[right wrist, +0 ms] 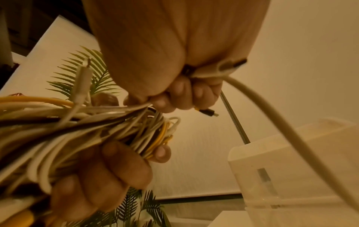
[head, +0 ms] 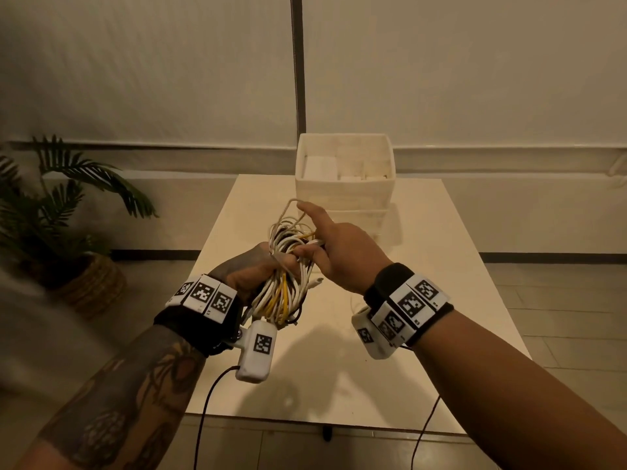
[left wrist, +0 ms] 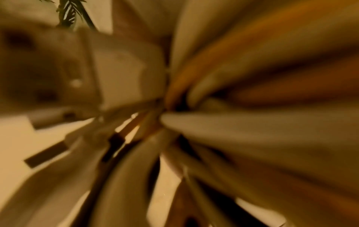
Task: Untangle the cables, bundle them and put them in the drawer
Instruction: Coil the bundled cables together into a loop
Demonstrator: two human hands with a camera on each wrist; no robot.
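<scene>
A coiled bundle of white, yellow and dark cables hangs above the table's middle. My left hand grips it round its waist, fingers wrapped round the strands. My right hand meets the bundle's top from the right. Its lower fingers curl round several cable ends, including a thick white cable and a small dark plug. The right index finger points straight out beside a thin white loop. In the left wrist view the cables are a close blur. The white drawer box stands behind the hands.
The pale table reaches from the drawer box to the front edge. A potted palm in a woven basket stands on the floor at left. Thin black wires hang from the wrist cameras. White fabric walls close the back.
</scene>
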